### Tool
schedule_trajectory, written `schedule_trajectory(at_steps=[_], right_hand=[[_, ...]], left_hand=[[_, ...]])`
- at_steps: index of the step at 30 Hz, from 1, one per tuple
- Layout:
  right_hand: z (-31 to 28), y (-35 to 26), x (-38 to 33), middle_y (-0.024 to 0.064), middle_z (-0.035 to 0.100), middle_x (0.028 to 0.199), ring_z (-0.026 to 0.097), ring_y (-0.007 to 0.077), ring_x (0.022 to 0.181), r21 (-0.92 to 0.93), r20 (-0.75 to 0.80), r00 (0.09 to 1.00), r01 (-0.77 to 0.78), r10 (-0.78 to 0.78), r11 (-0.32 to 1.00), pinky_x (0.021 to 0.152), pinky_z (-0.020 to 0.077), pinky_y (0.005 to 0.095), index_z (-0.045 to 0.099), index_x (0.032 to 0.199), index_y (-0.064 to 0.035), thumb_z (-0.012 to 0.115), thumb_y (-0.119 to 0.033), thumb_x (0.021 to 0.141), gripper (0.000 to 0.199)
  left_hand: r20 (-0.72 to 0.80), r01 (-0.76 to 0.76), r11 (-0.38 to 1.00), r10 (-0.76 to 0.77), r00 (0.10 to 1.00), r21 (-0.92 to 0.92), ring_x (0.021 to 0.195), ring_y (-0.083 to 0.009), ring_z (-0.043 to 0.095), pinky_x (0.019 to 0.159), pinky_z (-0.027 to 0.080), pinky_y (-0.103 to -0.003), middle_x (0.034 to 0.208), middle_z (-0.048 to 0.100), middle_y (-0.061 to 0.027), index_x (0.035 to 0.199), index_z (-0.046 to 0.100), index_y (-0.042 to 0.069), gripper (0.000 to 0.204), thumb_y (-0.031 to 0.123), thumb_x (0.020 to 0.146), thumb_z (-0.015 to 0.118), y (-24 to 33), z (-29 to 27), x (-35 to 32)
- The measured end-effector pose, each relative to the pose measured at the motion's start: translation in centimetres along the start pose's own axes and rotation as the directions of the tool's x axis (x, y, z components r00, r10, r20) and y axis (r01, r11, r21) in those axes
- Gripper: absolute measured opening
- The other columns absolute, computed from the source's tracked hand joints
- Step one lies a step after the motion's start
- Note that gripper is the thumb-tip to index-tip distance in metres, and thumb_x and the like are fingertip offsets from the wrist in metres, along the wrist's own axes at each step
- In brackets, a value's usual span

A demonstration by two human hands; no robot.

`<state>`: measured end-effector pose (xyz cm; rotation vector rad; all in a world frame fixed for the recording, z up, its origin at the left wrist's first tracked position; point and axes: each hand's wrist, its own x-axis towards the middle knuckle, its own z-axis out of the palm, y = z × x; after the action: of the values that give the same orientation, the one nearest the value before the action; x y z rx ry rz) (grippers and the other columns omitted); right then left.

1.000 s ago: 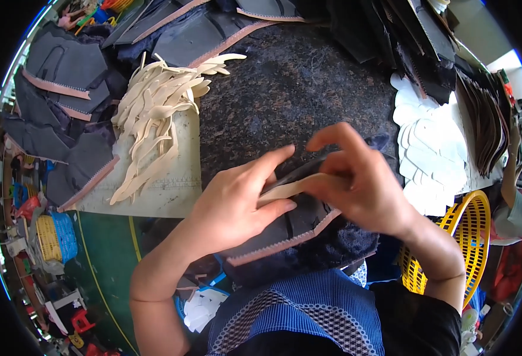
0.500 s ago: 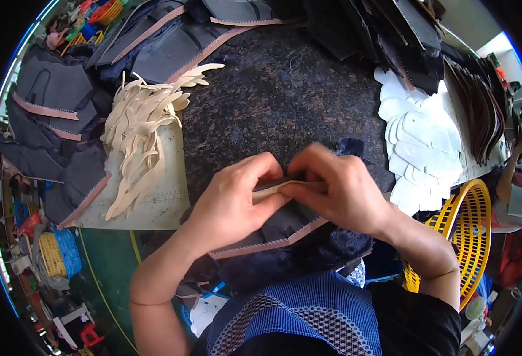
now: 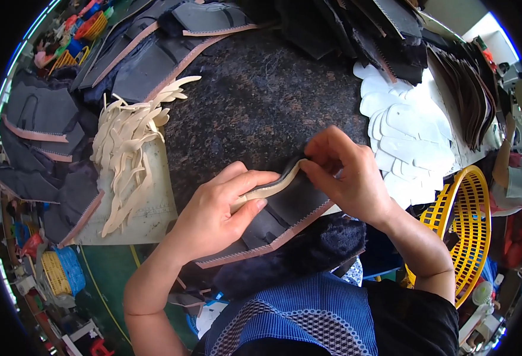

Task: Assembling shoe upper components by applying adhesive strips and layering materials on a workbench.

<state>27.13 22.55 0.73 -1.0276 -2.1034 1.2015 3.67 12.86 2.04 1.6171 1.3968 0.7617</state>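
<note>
While both forearms come in from the lower edge and slant inward, the two hands face each other across a dark panel (image 3: 299,210), palms mostly turned down and inward. The left hand (image 3: 213,207) lies lower, its index finger stretched along the far side of a cream strip (image 3: 270,190) and its thumb laid along the near side, so that these fingers hold the strip against the panel's far edge. The right hand (image 3: 353,178) is raised a little farther out, wrist bent, fingers curled over, with thumb and index fingertips closed on the strip's right end. Between the two sets of fingers the strip runs in a shallow curve, with a dark edge showing behind it.

On the near side of the fingers, the panel's pink toothed border (image 3: 267,248) slopes upward to the right, and dark fleece (image 3: 290,255) hangs below it. Beyond the fingers spreads the speckled counter (image 3: 261,101). Left of the left fingers lies a heap of cream strips (image 3: 124,148); right of the right fingers, overlapping white pieces (image 3: 409,139), with a yellow basket (image 3: 481,219) nearer the body.
</note>
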Motion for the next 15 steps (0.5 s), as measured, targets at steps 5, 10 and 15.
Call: schedule_trajectory(at_steps=[5,10,15], right_hand=[[0.7,0.7,0.7,0.0183,0.071,0.088,0.073,0.0338,0.077,-0.381,0.036,0.961,0.266,-0.273,0.886,0.067,0.0590,0.0392,0.061,0.114,-0.0016,0.073,-0.010,0.092,0.027],[-1.6,1.7,-1.5,0.0122,0.073,0.098,0.074,0.0258,0.084,-0.251,-0.033,0.947,0.301,-0.319,0.920,0.070,0.0613,0.0364,0.063,0.127,-0.0034,0.077,-0.013,0.091,0.039],[-18.6,8.1,-3.8,0.0092,0.077,0.085,0.076,0.0217,0.082,-0.438,-0.510,0.859,-0.306,0.046,0.845,0.076,0.0604,0.0348,0.077,0.097,-0.0053,0.075,-0.014,0.091,0.011]], left_hand=[[0.081,-0.058,0.985,0.046,0.996,0.163,0.098,-0.0244,0.064,0.088,0.050,-0.033,0.103,0.063,-0.0102,0.124,0.070,-0.001,0.037,-0.004,0.086,0.070,-0.9,-2.0,1.9],[0.020,-0.210,0.792,0.243,0.970,0.573,0.122,-0.0336,0.057,0.106,0.045,-0.042,0.129,0.059,-0.0156,0.152,0.047,0.005,0.072,0.003,0.086,0.073,-0.3,-3.0,5.2],[0.221,-0.396,0.841,0.335,0.916,0.368,0.118,-0.0348,0.064,0.105,0.049,-0.042,0.126,0.067,-0.0156,0.134,0.064,0.004,0.048,0.005,0.087,0.074,3.5,-0.2,9.1]])
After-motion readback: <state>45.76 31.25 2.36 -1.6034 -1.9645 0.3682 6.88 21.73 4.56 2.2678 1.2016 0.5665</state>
